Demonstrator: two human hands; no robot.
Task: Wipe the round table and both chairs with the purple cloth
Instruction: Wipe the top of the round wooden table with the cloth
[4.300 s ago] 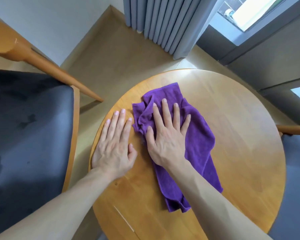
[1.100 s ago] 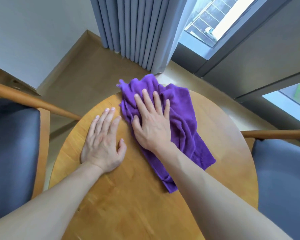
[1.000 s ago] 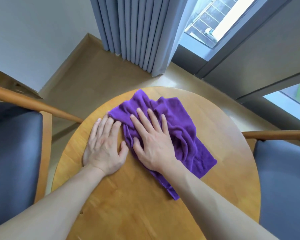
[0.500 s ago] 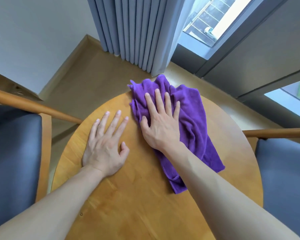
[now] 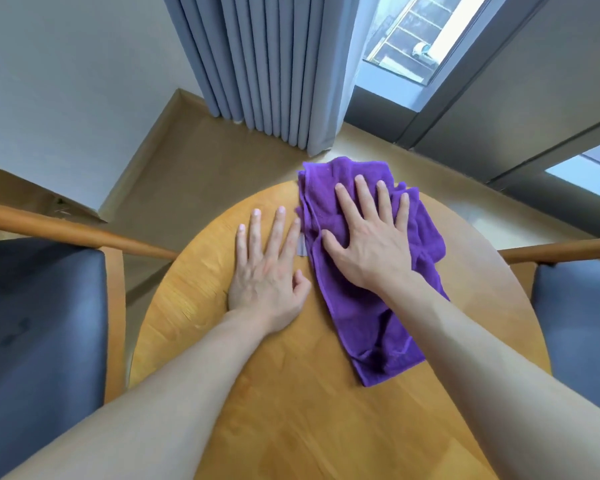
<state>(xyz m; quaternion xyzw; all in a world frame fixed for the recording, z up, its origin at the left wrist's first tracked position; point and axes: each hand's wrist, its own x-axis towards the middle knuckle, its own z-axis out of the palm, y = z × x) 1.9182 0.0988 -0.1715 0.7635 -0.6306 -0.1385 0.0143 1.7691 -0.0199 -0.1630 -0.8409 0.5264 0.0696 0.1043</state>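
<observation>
Corner of a room: grey curtain (image 5: 267,64) against a window, pale floor, round wooden table (image 5: 291,393) in the middle, 1 blue-cushioned chair (image 5: 39,323) to the left and 1 more chair (image 5: 579,313) to the right.

Since half a second ago: purple cloth (image 5: 368,299) pushed further right along the far rim, top fold now hanging slightly past the edge. 1 second back, bunched nearer the centre-left, against the other hand. Back-and-forth strokes, then, covering the far arc of the tabletop; near half probably not yet reached, both chairs apparently untouched.

Right hand (image 5: 368,237) flat on the cloth's upper half, fingers straight and spread, pressing down rather than clutching; no curl round the fabric. Cloth trailing back under the wrist toward the near right, lower end lying loose on the wood. Left hand (image 5: 267,268) flat on bare wood just beside the cloth's left edge, fingers straight, holding nothing, seemingly bracing.
</observation>
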